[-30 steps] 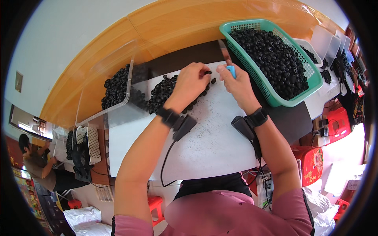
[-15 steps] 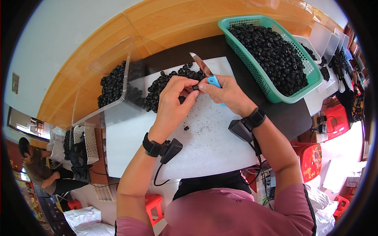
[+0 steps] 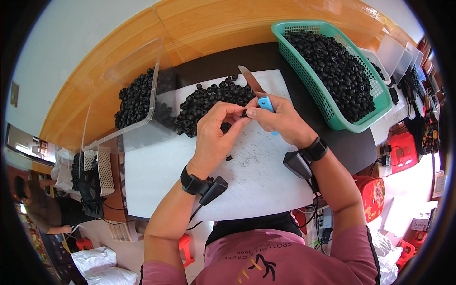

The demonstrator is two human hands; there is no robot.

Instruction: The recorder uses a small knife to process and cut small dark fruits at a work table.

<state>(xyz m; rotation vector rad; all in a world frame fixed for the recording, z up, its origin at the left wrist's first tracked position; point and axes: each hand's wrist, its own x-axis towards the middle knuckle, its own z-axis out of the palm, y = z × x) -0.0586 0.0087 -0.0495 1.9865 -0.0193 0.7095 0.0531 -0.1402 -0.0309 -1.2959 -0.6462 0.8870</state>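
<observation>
Between the fingertips of my left hand point(image 3: 214, 135) is a small round black part point(image 3: 245, 113), probably rubber or plastic. My right hand point(image 3: 285, 122) is closed round the light blue handle of a knife point(image 3: 267, 103). Its blade points up and away to the left, above the fingers. The right thumb meets the same black part, and both hands' fingertips nearly touch. Just beyond the hands lies a heap of similar black parts point(image 3: 202, 104), many with a hole through them. A tiny dark scrap point(image 3: 229, 157) rests on the white sheet point(image 3: 209, 199) below.
On the left, a clear plastic box point(image 3: 153, 95) tilts beside the heap, with many black parts inside. A green basket point(image 3: 311, 78) full of black parts stands at the right. Dark crumbs speckle the sheet. Another person point(image 3: 45, 204) is at the far left, near red stools.
Both hands have shifted slightly right and nearer to me in the picture, as the whole view moved a little. The knife has come along, still in my right hand. The person at left leans differently.
</observation>
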